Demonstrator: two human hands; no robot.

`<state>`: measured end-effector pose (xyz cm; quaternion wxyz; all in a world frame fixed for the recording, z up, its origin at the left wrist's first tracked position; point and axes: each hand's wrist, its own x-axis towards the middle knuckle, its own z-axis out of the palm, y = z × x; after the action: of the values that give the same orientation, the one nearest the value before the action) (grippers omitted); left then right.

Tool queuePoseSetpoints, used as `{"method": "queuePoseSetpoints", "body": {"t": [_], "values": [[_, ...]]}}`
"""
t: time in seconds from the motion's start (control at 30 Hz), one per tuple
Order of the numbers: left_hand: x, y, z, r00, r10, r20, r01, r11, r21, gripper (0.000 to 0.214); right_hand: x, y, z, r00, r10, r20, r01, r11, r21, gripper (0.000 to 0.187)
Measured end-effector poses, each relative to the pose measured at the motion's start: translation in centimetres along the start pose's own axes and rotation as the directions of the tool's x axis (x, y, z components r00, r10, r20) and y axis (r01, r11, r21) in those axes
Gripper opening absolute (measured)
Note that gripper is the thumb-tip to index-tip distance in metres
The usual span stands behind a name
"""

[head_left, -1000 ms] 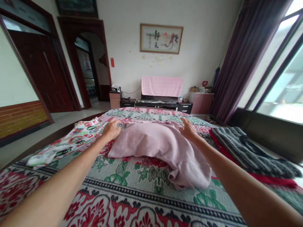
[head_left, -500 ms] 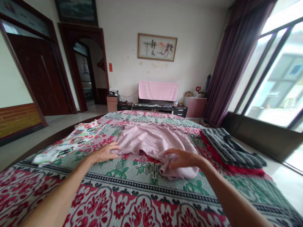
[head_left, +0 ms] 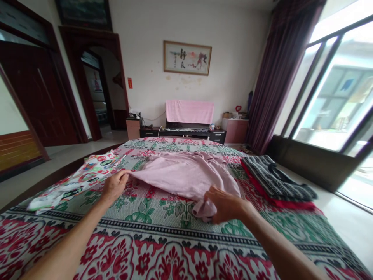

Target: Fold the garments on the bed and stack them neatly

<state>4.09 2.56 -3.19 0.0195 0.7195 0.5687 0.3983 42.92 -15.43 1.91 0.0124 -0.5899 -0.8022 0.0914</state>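
A pale pink garment lies spread across a bed with a red, green and white patterned cover. My left hand pinches the garment's near left corner and holds it slightly off the cover. My right hand is closed around the bunched near right end of the same garment. Both forearms reach in from the bottom of the view.
A white printed cloth lies on the bed's left side. A folded dark striped cloth over a red one sits at the right. Beyond the bed stand a low dark cabinet with a pink towel, a doorway on the left, and curtained windows on the right.
Both hands came back from the garment's far edge to its near corners and closed on them. The left corner is now lifted and pulled leftward.
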Motion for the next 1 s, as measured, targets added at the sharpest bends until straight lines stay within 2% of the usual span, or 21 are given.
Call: {"method": "queuePoseSetpoints", "body": {"t": [0.07, 0.13, 0.23, 0.33, 0.4, 0.47, 0.57, 0.63, 0.73, 0.8, 0.9, 1.0], "values": [[0.0, -0.2, -0.2, 1.0, -0.019, -0.009, 0.019, 1.0, 0.004, 0.036, 0.3, -0.2, 0.2, 1.0, 0.015, 0.007, -0.015, 1.0, -0.011, 0.036], [-0.1, -0.3, -0.1, 1.0, 0.0, 0.021, 0.0, 1.0, -0.006, 0.035, 0.5, -0.2, 0.2, 0.999, 0.007, -0.033, -0.008, 1.0, -0.025, 0.022], [-0.3, -0.2, 0.5, 0.989, 0.118, 0.091, -0.115, 0.993, -0.034, 0.034, 0.9, 0.1, 0.0, 0.996, 0.007, -0.09, -0.01, 0.999, -0.032, 0.022], [-0.5, -0.5, 1.0, 0.972, 0.182, 0.15, -0.182, 0.983, -0.012, 0.038, 1.3, 0.7, -0.3, 0.986, 0.104, -0.134, -0.102, 0.995, 0.02, 0.023], [-0.5, -1.1, 1.3, 0.969, 0.194, 0.153, -0.199, 0.98, 0.016, 0.039, 1.7, 1.4, -0.3, 0.958, 0.196, -0.211, -0.183, 0.98, 0.079, 0.023], [-0.5, -1.7, 1.6, 0.968, 0.211, 0.134, -0.218, 0.975, 0.039, 0.039, 2.2, 2.2, -0.1, 0.911, 0.286, -0.296, -0.258, 0.957, 0.13, 0.023], [-0.3, -2.6, 1.9, 0.973, 0.204, 0.11, -0.214, 0.973, 0.09, 0.04, 2.4, 3.7, 0.3, 0.872, 0.337, -0.354, -0.29, 0.94, 0.181, 0.025], [-0.3, -2.8, 2.0, 0.976, 0.191, 0.102, -0.203, 0.972, 0.12, 0.04, 2.1, 4.4, 0.3, 0.901, 0.294, -0.318, -0.248, 0.952, 0.178, 0.037], [-0.2, -2.6, 1.9, 0.98, 0.173, 0.093, -0.185, 0.973, 0.14, 0.04, 1.3, 4.9, 0.1, 0.961, 0.215, -0.172, -0.198, 0.974, 0.109, 0.057], [-0.3, -2.2, 1.6, 0.984, 0.149, 0.099, -0.163, 0.976, 0.146, 0.041, 0.8, 4.7, 0.0, 0.971, 0.214, -0.107, -0.21, 0.977, 0.048, 0.052], [-0.4, -1.7, 1.2, 0.99, 0.08, 0.116, -0.097, 0.983, 0.153, 0.041, 0.6, 4.2, -0.1, 0.962, 0.251, -0.109, -0.255, 0.966, -0.03, 0.033], [-0.6, -1.4, 0.8, 0.991, 0.048, 0.126, -0.066, 0.988, 0.141, 0.036, 0.7, 3.9, 0.1, 0.961, 0.249, -0.116, -0.258, 0.964, -0.061, 0.027]]}}
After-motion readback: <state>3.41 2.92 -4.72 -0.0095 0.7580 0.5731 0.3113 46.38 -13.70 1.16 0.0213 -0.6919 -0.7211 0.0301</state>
